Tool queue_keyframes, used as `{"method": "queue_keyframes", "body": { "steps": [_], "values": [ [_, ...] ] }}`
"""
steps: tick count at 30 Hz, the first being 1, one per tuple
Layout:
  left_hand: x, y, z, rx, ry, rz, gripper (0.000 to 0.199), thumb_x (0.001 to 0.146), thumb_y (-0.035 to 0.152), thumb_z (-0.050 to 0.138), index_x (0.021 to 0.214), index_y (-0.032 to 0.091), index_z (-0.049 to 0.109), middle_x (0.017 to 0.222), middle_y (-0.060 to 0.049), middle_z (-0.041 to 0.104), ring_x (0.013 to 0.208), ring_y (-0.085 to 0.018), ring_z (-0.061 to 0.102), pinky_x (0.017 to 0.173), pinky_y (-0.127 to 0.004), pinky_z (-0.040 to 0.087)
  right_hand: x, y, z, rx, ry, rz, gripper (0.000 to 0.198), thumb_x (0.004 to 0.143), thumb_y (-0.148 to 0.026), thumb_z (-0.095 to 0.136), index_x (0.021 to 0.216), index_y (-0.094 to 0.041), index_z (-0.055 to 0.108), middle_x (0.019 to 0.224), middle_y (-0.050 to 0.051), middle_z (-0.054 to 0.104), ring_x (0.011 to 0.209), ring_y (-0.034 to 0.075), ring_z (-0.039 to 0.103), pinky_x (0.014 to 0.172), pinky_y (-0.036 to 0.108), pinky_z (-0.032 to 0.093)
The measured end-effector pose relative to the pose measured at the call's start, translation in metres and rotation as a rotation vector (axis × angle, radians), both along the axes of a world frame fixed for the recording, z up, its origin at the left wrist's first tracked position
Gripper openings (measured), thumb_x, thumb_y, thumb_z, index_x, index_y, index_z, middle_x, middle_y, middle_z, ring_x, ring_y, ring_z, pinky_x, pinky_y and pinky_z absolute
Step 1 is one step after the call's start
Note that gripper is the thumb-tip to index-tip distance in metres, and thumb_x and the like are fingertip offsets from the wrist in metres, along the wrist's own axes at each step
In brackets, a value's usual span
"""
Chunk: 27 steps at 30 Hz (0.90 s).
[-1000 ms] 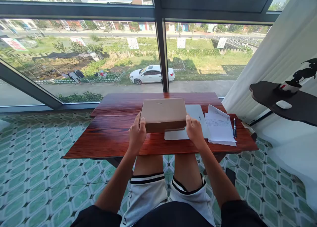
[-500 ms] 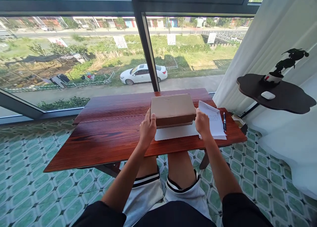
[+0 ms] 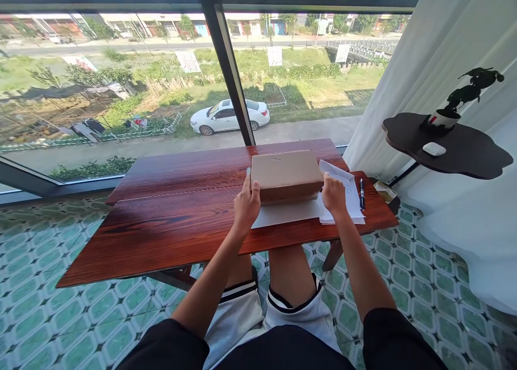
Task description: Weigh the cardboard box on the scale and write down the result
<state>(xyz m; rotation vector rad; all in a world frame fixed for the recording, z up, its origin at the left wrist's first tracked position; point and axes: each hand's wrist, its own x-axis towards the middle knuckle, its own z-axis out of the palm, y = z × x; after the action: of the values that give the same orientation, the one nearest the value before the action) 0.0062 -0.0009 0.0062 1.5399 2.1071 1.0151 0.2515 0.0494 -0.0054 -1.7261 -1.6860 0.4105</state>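
A brown cardboard box (image 3: pixel 286 170) is between my hands over the near part of the dark red wooden table (image 3: pixel 173 219). My left hand (image 3: pixel 246 206) is closed on its left side, thumb at the near corner and fingers along the edge. At the right side, my right hand (image 3: pixel 334 195) grips the near right corner with curled fingers. Beneath the box lies a white sheet (image 3: pixel 286 214), partly covered by it. Whether the box rests on the sheet or is held just above it, I cannot tell. Printed papers (image 3: pixel 350 195) lie under and beside my right hand.
A dark pen (image 3: pixel 362 194) lies right of the papers. At the right, a small dark side table (image 3: pixel 464 149) holds a potted plant (image 3: pixel 442 119) and a white case (image 3: pixel 434 149). White curtains (image 3: pixel 388 90) hang behind it. A window stands beyond the table.
The box has shifted slightly to the right over the white sheet, both hands staying on its sides. The head view has tilted down a little.
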Motion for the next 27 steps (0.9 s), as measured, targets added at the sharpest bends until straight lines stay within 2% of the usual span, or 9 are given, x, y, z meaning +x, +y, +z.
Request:
{"method": "queue_keyframes", "body": {
  "steps": [3,8,17,21,24,27],
  "values": [
    [0.002,0.000,0.000,-0.015,-0.061,-0.004,0.067,0.098,0.052,0.025,0.157,0.022,0.036,0.153,-0.009,0.053,0.135,-0.034,0.055,0.110,-0.047,0.042,0.000,0.001,-0.001,-0.012,-0.002,-0.007,0.047,0.104,-0.030,0.021,0.075,-0.017,0.055,0.086,0.017,0.067,0.081,0.027,0.058,0.068,0.036,0.028],
    [0.003,0.000,0.002,-0.050,-0.044,0.002,0.068,0.098,0.053,0.024,0.156,0.020,0.037,0.154,-0.011,0.052,0.134,-0.036,0.056,0.108,-0.049,0.042,0.001,0.001,0.000,-0.015,0.027,0.014,0.048,0.106,-0.030,0.023,0.078,-0.016,0.059,0.085,0.015,0.067,0.079,0.025,0.059,0.068,0.034,0.030],
    [0.002,-0.001,0.001,-0.069,-0.012,-0.029,0.070,0.098,0.056,0.022,0.158,0.022,0.034,0.145,-0.012,0.061,0.124,-0.036,0.062,0.099,-0.045,0.045,0.003,0.002,-0.003,-0.025,0.054,-0.002,0.050,0.105,-0.038,0.022,0.075,-0.017,0.056,0.089,0.018,0.068,0.081,0.026,0.061,0.069,0.035,0.032],
    [0.002,-0.004,0.004,-0.095,0.007,-0.057,0.068,0.099,0.052,0.017,0.159,0.023,0.030,0.154,-0.010,0.052,0.125,-0.035,0.062,0.100,-0.044,0.045,0.006,0.002,-0.006,-0.001,0.003,0.018,0.051,0.104,-0.038,0.021,0.077,-0.017,0.058,0.086,0.018,0.068,0.077,0.026,0.060,0.068,0.035,0.032],
    [0.000,-0.008,0.007,-0.112,0.006,-0.094,0.067,0.099,0.048,0.014,0.159,0.024,0.029,0.162,-0.007,0.041,0.129,-0.034,0.060,0.105,-0.047,0.044,0.011,-0.002,-0.012,0.018,0.016,0.045,0.053,0.104,-0.040,0.021,0.087,-0.014,0.065,0.093,0.020,0.070,0.084,0.028,0.064,0.072,0.036,0.037],
    [-0.009,-0.015,0.006,-0.073,-0.039,-0.099,0.066,0.100,0.048,0.016,0.157,0.022,0.035,0.161,-0.008,0.043,0.134,-0.032,0.057,0.109,-0.046,0.043,0.017,-0.010,-0.016,0.089,0.152,0.054,0.055,0.104,-0.040,0.023,0.111,-0.013,0.070,0.115,0.018,0.071,0.104,0.026,0.067,0.085,0.036,0.045]
  ]
}}
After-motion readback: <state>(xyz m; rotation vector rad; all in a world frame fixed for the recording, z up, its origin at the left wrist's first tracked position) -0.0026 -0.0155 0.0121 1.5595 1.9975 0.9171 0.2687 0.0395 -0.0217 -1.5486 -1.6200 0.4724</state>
